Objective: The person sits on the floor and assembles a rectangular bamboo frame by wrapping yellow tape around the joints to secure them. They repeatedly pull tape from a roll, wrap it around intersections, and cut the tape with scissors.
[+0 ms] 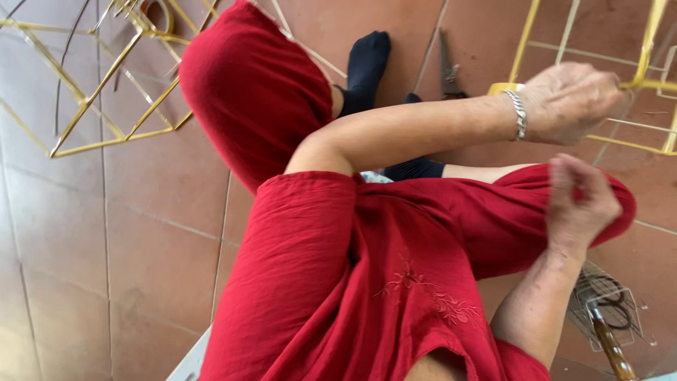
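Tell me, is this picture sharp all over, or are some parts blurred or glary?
In the head view, the right hand is smeared by motion blur; the left hand on the yellow frame is slightly soft; the red clothing is crisp; daylight is soft and even, with pale glare on the floor tiles.

The yellow frame (638,77) is a lattice of thin, pale-yellow sticks joined at angles, standing at the upper right over the reddish tiled floor. The left hand (572,102) grips one of its bars near a joint, fingers closed around it. Its far edges run out of view.
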